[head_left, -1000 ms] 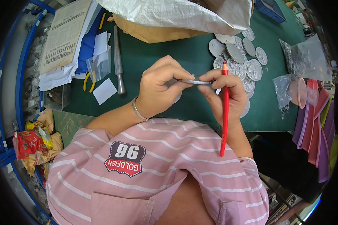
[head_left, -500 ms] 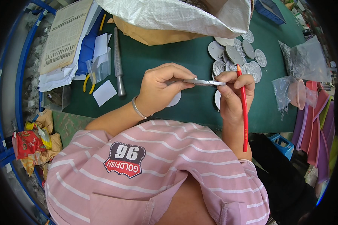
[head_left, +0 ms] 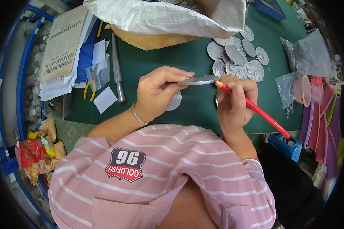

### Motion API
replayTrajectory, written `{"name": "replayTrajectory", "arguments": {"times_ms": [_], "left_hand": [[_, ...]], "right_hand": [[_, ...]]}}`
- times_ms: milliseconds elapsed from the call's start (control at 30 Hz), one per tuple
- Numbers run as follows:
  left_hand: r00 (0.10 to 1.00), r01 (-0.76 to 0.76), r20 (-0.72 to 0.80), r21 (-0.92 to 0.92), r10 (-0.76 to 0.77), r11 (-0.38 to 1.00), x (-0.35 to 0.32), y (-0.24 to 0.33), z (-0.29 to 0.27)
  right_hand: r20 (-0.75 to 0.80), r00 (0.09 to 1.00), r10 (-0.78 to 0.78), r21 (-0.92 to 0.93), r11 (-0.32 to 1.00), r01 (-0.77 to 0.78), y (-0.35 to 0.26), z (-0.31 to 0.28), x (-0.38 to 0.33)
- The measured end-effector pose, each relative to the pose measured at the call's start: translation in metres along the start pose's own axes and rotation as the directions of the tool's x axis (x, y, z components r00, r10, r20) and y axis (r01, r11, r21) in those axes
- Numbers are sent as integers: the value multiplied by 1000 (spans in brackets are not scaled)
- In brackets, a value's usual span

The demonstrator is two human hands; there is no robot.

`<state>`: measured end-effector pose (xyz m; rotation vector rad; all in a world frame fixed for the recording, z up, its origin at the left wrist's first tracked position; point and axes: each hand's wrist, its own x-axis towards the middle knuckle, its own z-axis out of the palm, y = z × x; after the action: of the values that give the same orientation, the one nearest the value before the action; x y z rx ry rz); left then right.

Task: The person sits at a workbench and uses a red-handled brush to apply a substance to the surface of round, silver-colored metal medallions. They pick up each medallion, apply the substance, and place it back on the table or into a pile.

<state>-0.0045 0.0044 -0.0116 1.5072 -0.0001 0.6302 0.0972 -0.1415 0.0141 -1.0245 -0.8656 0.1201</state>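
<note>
My left hand (head_left: pixel 156 87) pinches a round grey metal medallion (head_left: pixel 198 80) by its left edge, tilted so that I see it almost edge-on. In my right hand (head_left: pixel 237 100) is a red pencil (head_left: pixel 265 115), gripped like a pen, its tip touching or very near the medallion's right edge. Beyond my right hand lies a pile of similar silver-grey medallions (head_left: pixel 236 71), some with raised reliefs and some with plain faces up. One pale disc (head_left: pixel 174 100) rests on the green table just beside my left wrist, partly covered by the hand.
A white woven sack (head_left: pixel 160 19) stands at the table's far side. To the left are a tapered metal ring mandrel (head_left: pixel 117 68), a white card (head_left: pixel 105 100), yellow-handled pliers (head_left: pixel 90 90) and stacked papers (head_left: pixel 63 45). Clear plastic bags (head_left: pixel 313 57) and a pink cup (head_left: pixel 302 94) sit at right.
The pencil has swung from hanging upright beside my right hand to a slant, its tip now at the medallion's edge. My right fingers have let go of the medallion; the left hand keeps it.
</note>
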Motion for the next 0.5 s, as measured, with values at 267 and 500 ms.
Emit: {"name": "replayTrajectory", "arguments": {"times_ms": [267,500], "left_hand": [[999,-39,15,47,39,998,-2,-1,-1],[1000,-29,9,170,28,985,0,5,-1]], "right_hand": [[23,992,126,52,991,-127,0,-2,0],[18,1000,16,10,1000,-16,3,2,-2]]}}
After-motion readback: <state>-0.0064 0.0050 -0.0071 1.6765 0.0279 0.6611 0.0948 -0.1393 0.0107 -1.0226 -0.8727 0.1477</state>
